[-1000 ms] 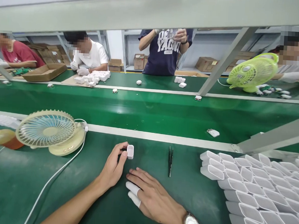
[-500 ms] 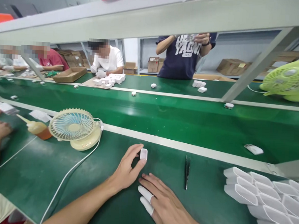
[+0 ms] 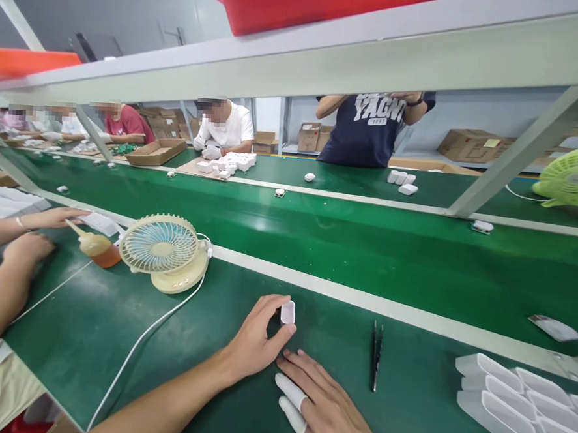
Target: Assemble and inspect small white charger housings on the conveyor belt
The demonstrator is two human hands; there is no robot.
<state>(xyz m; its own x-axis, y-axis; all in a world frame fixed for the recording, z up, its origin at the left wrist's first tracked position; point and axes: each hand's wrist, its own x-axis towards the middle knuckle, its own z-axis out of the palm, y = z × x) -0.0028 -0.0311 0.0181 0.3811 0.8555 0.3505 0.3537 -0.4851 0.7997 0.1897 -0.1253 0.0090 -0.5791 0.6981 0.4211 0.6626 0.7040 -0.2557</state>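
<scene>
My left hand (image 3: 262, 338) pinches a small white open-ended plastic housing (image 3: 287, 313) between thumb and fingers, holding it at the green worktable. Close beside it, my right hand (image 3: 324, 401) lies with its fingers stretched out low over the tabletop, holding nothing visible. White finger cots (image 3: 292, 393) cover two of its fingers. To the right of both hands lies a pair of dark tweezers (image 3: 376, 356), untouched. A stack of similar white housings (image 3: 503, 399), open ends facing me, stands at the lower right.
A cream fan (image 3: 162, 251) with a white cable stands left, near an amber-liquid squeeze bottle (image 3: 101, 249). A co-worker's hand (image 3: 58, 217) reaches toward white parts there. Beyond a pale rail, a green conveyor (image 3: 365, 247) carries small white parts. A shelf beam (image 3: 298, 70) crosses above.
My view has tilted up and turned slightly left. The white parts on the conveyor have moved right. A co-worker's hand at left now reaches further in. My hands keep nearly the same pose.
</scene>
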